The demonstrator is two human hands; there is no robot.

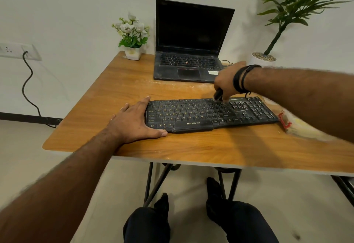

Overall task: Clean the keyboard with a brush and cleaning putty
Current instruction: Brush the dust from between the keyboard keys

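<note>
A black, dusty keyboard (201,114) lies across the wooden table (118,81). My left hand (136,122) lies flat against the keyboard's left end, fingers straight, thumb along the front edge. My right hand (227,81) grips a small dark brush (218,95), whose tip touches the keys near the top row, right of centre. The brush is mostly hidden by the fingers. A clear plastic bag (291,122) with a red closure lies at the keyboard's right end, partly hidden under my right forearm; its contents cannot be made out.
An open black laptop (189,41) stands behind the keyboard. A small white pot of flowers (132,33) sits at the back left corner. A tall green plant (283,22) stands to the right. A wall socket (17,51) with a black cable is on the left.
</note>
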